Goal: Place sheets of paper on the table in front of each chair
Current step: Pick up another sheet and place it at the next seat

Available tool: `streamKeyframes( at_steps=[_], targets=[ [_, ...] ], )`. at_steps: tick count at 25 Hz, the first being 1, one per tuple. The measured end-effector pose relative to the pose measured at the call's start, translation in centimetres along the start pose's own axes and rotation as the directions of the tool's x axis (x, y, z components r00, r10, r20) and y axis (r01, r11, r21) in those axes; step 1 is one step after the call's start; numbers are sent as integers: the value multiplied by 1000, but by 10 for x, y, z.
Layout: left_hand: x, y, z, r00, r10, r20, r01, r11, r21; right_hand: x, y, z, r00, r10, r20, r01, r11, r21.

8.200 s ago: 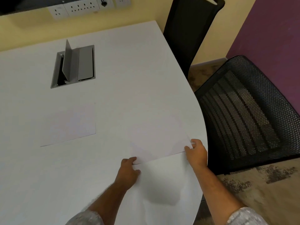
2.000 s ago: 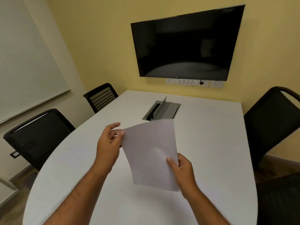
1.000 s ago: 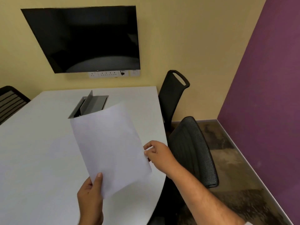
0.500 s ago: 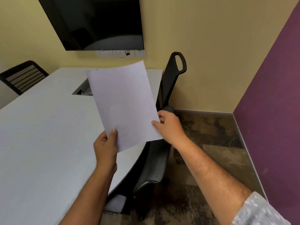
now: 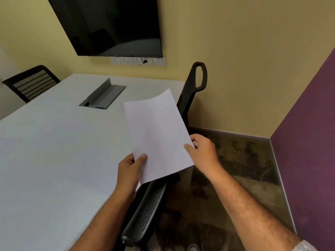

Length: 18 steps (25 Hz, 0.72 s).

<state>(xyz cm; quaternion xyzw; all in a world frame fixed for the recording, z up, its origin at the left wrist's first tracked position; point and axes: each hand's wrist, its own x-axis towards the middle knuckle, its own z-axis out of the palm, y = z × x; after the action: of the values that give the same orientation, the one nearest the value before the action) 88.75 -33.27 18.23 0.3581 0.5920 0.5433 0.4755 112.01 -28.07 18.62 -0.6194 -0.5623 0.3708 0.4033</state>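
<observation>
I hold a white sheet of paper (image 5: 156, 134) in the air above the right edge of the white table (image 5: 54, 151). My left hand (image 5: 129, 169) pinches its lower left corner, thumb on top. My right hand (image 5: 203, 153) pinches its right edge. The sheet tilts up and its far corner curls. A black mesh chair (image 5: 145, 214) stands just below the sheet at the table's right side. A second black chair (image 5: 194, 87) stands farther along that side, by the yellow wall. A third chair (image 5: 30, 82) is at the far left.
A grey cable box (image 5: 103, 96) with its lid raised is set into the table's far middle. A black screen (image 5: 112, 26) hangs on the yellow wall above a row of sockets (image 5: 137, 61). A purple wall (image 5: 308, 142) bounds the patterned floor on the right.
The sheet has come lower and nearer the table's right edge, both hands still pinching it. The view has tipped down, so the cable box shows again.
</observation>
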Motion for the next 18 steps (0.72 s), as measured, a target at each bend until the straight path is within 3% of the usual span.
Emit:
streamKeyframes(
  at_steps=[14,18],
  targets=[
    [191,11,112,993,-78,-87,79,997,5,252,1,-32,994,3,112,7,996,-91],
    [238,6,115,984,-96,-152,105,993,52,323,-9,-4,970,-33,241,76,982,-171]
  ],
)
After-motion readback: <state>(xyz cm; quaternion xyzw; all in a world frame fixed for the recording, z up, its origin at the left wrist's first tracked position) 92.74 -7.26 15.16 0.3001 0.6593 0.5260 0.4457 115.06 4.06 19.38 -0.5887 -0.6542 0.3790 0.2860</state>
